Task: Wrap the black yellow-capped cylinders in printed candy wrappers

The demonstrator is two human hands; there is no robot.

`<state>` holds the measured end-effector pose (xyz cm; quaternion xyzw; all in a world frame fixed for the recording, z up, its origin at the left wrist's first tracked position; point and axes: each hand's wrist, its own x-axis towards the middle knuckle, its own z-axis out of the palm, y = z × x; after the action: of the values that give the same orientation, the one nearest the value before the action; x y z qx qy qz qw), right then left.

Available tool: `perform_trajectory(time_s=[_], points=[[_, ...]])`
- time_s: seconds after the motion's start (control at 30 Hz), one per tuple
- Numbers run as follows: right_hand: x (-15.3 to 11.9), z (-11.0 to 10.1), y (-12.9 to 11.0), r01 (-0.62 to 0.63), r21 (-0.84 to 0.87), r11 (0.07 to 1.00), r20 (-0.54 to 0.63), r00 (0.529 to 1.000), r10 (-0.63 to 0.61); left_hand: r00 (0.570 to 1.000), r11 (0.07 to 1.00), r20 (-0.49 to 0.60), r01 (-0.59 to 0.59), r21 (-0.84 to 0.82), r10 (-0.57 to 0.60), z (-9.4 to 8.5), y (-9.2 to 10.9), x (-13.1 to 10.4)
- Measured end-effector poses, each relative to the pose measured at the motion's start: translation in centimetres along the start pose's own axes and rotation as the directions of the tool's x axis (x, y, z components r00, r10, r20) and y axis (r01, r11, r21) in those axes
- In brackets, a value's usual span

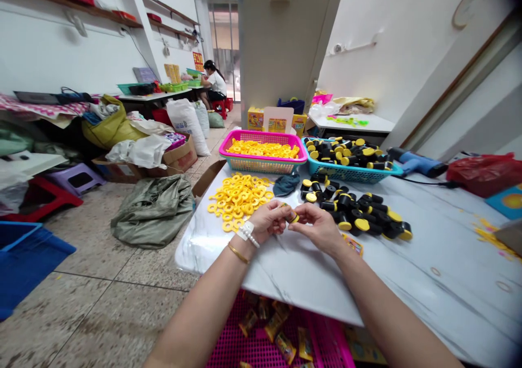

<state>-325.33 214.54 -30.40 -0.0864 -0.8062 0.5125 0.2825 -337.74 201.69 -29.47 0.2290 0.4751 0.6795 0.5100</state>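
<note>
Over the front of the white table, my left hand and my right hand meet, fingertips pinched on one small black-and-yellow piece. Fingers cover much of it. To the left lies a pile of yellow plastic rings with tabs. Black cylinders with yellow caps are heaped on the right. A small colourful printed card or packet lies partly behind my right wrist.
A pink basket holds more yellow rings; a blue basket holds capped cylinders. Between them lies a dark cloth. A blue power tool lies at the right. Below the table edge, a magenta crate holds wrapped packets. A person sits far back.
</note>
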Motion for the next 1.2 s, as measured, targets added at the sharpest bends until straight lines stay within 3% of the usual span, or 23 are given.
perform_trajectory(time_s=[0.17,0.27,0.57,0.7,0.8,0.9,1.1,1.2], points=[[-0.2,-0.1,-0.3,0.074,-0.202,0.977,-0.103,0.99,-0.097,0.997,0.996,-0.073,-0.003,0.084,0.009,0.0,-0.1,0.3],[-0.1,-0.2,-0.2,0.091,-0.192,0.977,-0.1,0.989,-0.112,0.989,0.99,-0.137,-0.044,0.135,0.063,-0.1,-0.4,0.5],[-0.5,0.2,-0.1,-0.106,0.185,0.977,-0.141,0.981,0.133,0.982,0.955,-0.015,-0.179,0.235,0.188,0.2,0.2,0.1],[-0.4,-0.2,-0.5,-0.31,0.363,0.879,-0.063,0.933,0.355,0.959,0.89,0.075,-0.283,0.357,0.274,0.0,0.2,0.3],[-0.3,-0.6,-0.1,-0.411,0.432,0.803,0.032,0.897,0.441,0.947,0.839,0.054,-0.306,0.451,0.317,-0.1,-0.1,0.5],[0.0,-0.7,0.3,-0.386,0.407,0.828,0.031,0.912,0.41,0.954,0.845,0.03,-0.279,0.456,0.299,-0.1,-0.5,0.7],[0.1,-0.4,0.7,-0.161,0.271,0.949,-0.131,0.97,0.203,0.975,0.914,-0.069,-0.17,0.368,0.209,-0.4,-1.3,1.2],[0.0,-0.2,0.5,-0.148,0.249,0.957,-0.124,0.975,0.183,0.978,0.923,-0.059,-0.169,0.346,0.201,-0.4,-1.2,0.9]])
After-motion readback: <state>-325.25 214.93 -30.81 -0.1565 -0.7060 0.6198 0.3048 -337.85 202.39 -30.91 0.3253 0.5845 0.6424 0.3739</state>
